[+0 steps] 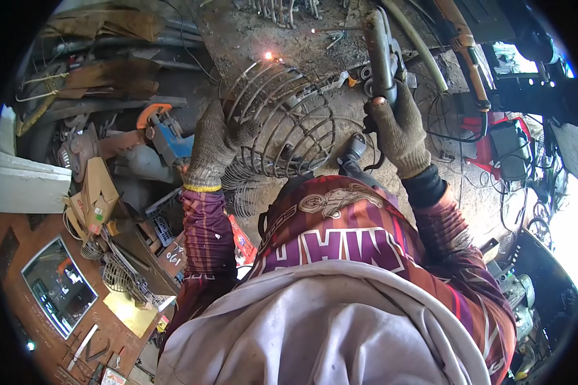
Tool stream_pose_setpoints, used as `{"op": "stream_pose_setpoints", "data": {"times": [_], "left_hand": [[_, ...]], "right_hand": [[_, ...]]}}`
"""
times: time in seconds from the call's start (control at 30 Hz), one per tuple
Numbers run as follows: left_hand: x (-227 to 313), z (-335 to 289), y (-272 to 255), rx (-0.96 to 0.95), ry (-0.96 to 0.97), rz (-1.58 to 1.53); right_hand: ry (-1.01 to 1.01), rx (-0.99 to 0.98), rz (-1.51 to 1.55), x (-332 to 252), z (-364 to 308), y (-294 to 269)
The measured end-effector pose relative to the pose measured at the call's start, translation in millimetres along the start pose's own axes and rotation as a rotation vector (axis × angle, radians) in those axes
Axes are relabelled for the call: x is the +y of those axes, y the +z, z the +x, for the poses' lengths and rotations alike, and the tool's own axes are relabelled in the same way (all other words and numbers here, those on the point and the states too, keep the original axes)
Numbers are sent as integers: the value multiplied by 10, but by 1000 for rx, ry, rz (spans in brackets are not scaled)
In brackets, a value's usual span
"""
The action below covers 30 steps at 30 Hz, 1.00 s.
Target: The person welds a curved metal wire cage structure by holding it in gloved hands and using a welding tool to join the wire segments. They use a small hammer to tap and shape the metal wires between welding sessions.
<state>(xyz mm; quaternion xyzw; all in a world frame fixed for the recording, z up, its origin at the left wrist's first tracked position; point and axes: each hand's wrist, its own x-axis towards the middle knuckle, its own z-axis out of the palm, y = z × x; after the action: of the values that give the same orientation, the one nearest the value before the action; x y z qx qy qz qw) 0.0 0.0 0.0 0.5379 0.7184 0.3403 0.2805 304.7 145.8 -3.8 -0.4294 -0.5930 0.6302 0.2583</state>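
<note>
Through my remote view, my left arm [207,231] runs straight ahead, and its gloved left hand [212,144] grips with the fingers [243,132] bent toward the right. My right arm [446,221] angles forward and inward; the gloved right hand [398,128] is closed firmly, thumb [379,102] pointing ahead, its tip bare.

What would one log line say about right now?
left grip: holds wire basket | right grip: holds electrode holder | glowing spot: basket's far end
</note>
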Motion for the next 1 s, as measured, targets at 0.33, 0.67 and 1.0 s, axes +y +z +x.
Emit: {"op": "stream_pose_setpoints", "data": {"times": [0.33,0.67,1.0], "left_hand": [[476,20,-289,82,-48,-402],[938,159,-430,85,-35,-519],[1047,393,-188,224,104,44]], "right_hand": [[-58,316,-43,-231,-286,-463],[-221,666,41,-695,-795,-1896],[-514,1105,-230,-670,-636,-3718]]}}
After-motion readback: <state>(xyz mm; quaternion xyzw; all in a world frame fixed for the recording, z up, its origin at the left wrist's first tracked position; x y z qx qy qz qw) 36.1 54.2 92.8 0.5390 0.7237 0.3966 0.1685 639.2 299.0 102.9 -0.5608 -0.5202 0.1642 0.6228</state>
